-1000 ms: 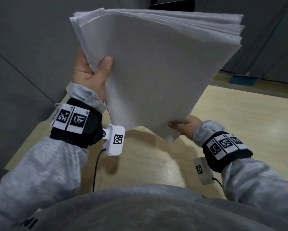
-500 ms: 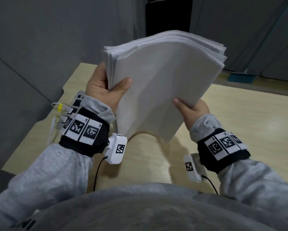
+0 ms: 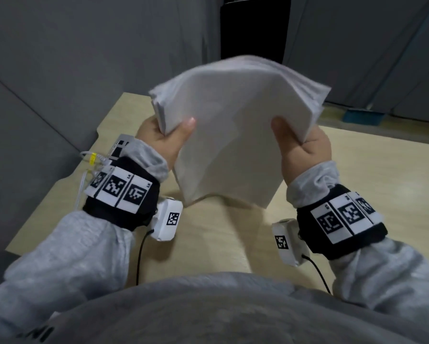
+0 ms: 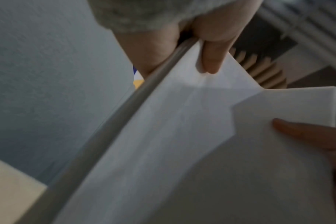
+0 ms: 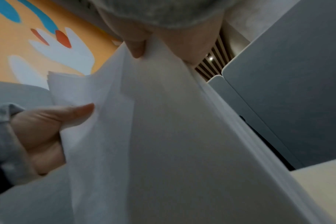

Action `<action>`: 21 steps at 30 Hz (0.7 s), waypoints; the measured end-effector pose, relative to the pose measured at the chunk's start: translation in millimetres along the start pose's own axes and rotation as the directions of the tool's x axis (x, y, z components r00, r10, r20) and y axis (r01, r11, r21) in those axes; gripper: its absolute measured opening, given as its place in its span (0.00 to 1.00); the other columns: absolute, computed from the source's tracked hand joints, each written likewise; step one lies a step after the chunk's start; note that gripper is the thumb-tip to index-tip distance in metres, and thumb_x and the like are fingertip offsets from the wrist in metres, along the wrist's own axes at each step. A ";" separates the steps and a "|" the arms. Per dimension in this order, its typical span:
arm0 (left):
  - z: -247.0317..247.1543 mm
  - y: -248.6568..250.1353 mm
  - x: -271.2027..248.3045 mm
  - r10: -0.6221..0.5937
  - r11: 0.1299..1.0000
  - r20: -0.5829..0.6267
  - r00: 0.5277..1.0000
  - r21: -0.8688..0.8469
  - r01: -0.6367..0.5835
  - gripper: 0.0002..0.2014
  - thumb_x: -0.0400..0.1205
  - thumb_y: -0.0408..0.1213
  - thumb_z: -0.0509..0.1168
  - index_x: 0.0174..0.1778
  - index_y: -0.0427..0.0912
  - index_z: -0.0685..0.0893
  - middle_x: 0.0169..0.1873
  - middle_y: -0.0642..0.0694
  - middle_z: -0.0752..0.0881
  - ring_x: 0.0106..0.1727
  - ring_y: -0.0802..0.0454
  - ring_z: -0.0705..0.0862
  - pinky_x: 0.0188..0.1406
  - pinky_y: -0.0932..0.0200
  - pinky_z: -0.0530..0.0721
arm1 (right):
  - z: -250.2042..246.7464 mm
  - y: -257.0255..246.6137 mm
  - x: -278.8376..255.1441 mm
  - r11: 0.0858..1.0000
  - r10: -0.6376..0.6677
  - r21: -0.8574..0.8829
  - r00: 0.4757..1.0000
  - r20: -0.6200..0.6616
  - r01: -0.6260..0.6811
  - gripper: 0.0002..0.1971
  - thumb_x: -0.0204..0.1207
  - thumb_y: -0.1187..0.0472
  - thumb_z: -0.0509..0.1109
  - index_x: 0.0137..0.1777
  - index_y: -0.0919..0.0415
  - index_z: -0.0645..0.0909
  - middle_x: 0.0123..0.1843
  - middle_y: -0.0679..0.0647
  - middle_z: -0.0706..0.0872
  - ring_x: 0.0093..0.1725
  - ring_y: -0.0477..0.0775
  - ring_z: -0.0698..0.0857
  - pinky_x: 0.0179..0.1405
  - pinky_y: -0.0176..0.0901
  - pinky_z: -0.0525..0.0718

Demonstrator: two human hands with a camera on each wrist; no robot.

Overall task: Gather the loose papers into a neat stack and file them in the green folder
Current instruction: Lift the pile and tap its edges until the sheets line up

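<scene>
Paper stack [image 3: 235,135] lowered toward table [image 3: 345,175] — left hand [image 3: 162,141], right hand [image 3: 305,150] fingers pinching side edges (uneven).

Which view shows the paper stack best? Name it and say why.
The head view: the whole paper stack shows, held above the table by left hand and right hand. Both wrist views show only blurred close-up sheets with a thumb on them.

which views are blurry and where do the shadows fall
Head view: paper stack motion-blurred at its top edges, its shadow on the desk beneath. Left wrist view: soft and dim throughout. Right wrist view: paper shaded low down, left hand fairly sharp.
</scene>
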State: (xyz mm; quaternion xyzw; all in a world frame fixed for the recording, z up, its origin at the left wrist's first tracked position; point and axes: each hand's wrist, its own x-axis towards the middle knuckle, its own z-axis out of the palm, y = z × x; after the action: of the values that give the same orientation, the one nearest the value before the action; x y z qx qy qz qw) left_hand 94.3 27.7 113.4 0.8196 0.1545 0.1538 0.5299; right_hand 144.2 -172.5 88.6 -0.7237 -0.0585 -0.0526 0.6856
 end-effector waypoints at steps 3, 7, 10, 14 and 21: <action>-11.3 2.5 8.7 0.079 0.983 -0.033 0.996 -0.163 -0.083 0.09 0.70 0.50 0.74 0.40 0.53 0.83 0.38 0.56 0.87 0.38 0.67 0.87 0.42 0.66 0.84 | 3.3 -14.9 -4.2 0.988 -0.137 0.070 0.990 -0.039 0.139 0.06 0.74 0.56 0.73 0.50 0.46 0.82 0.41 0.35 0.89 0.46 0.36 0.87 0.47 0.32 0.83; -13.3 1.2 7.2 0.327 0.932 0.030 0.945 -0.177 -0.316 0.14 0.80 0.34 0.67 0.62 0.41 0.81 0.51 0.54 0.86 0.51 0.62 0.84 0.49 0.70 0.79 | 3.5 -17.7 -5.5 0.979 -0.178 0.102 0.984 0.016 0.176 0.15 0.75 0.59 0.72 0.62 0.52 0.81 0.58 0.48 0.87 0.59 0.49 0.86 0.58 0.46 0.85; -7.5 4.3 3.0 0.373 0.916 -0.003 0.928 -0.154 -0.369 0.12 0.82 0.29 0.64 0.62 0.41 0.80 0.48 0.57 0.86 0.48 0.65 0.84 0.46 0.72 0.79 | 5.1 -18.4 -3.5 0.978 -0.198 0.073 0.980 0.012 0.197 0.14 0.78 0.62 0.69 0.63 0.53 0.81 0.60 0.50 0.87 0.61 0.50 0.86 0.62 0.54 0.84; -7.9 6.2 1.6 0.380 0.917 -0.066 0.923 -0.106 -0.385 0.11 0.81 0.29 0.65 0.57 0.46 0.83 0.46 0.59 0.86 0.47 0.67 0.84 0.45 0.73 0.78 | 7.9 -21.8 -0.8 0.960 -0.279 0.027 0.960 -0.002 0.279 0.13 0.80 0.68 0.65 0.60 0.55 0.82 0.58 0.45 0.86 0.63 0.45 0.84 0.67 0.47 0.80; -12.9 8.1 0.7 0.434 0.896 -0.155 0.887 -0.032 -0.444 0.04 0.80 0.34 0.67 0.49 0.44 0.86 0.43 0.55 0.87 0.46 0.63 0.85 0.47 0.68 0.80 | 6.4 -23.1 5.3 0.949 -0.316 -0.002 0.948 -0.032 0.316 0.11 0.79 0.71 0.63 0.54 0.60 0.84 0.50 0.40 0.85 0.55 0.35 0.83 0.59 0.29 0.78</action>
State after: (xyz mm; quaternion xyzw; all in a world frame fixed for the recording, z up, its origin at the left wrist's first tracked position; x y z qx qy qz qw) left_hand 90.2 35.5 125.9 0.8019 -0.0020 0.3334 0.4957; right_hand 145.8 -164.8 111.8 -0.7030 -0.1628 -0.1729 0.6703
